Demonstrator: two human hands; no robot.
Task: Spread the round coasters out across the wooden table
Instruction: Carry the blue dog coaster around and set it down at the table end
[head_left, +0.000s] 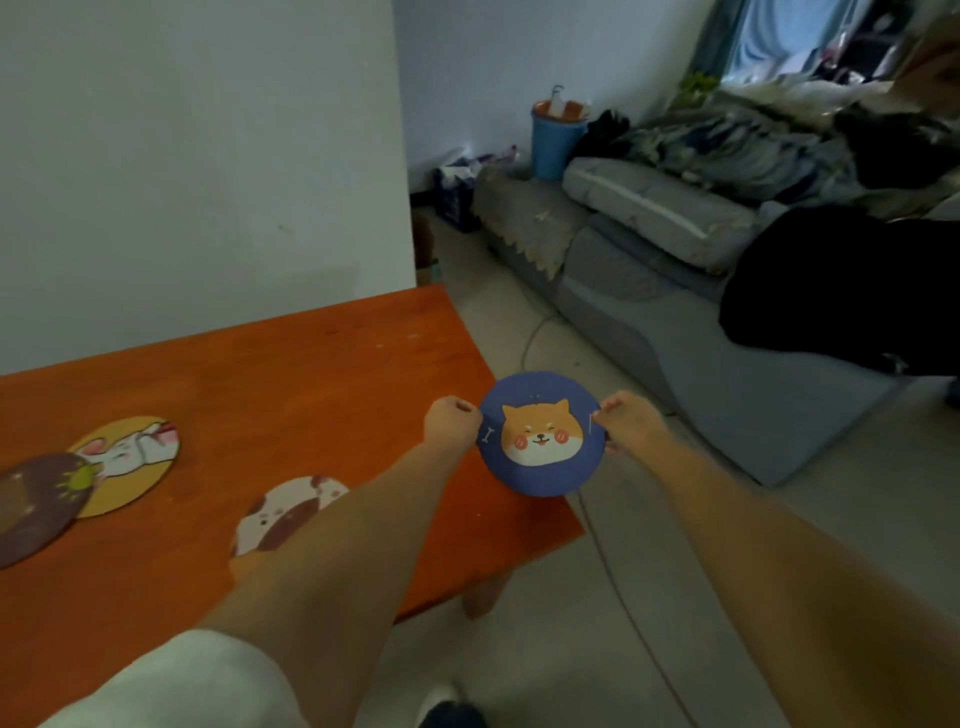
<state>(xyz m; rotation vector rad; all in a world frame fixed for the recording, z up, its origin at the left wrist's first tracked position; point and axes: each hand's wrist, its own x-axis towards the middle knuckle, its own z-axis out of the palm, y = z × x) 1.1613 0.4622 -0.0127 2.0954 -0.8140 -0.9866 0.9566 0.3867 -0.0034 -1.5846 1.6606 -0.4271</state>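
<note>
Here I see three coasters lying on the wooden table (322, 374), left of my arms: dog coaster (283, 512), yellow coaster (130, 462), brown coaster (31, 506) overlapping it. Left hand (451, 422) and right hand (626, 420) pinch the blue coaster (540, 434) by opposite rims at the table's right edge, probably to lay it apart.

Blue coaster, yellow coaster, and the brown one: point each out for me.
Blue coaster (540, 434): head view, on the dog face at its centre.
Yellow coaster (136, 470): head view, on its lower yellow area.
Brown coaster (31, 506): head view, on its middle.
</note>
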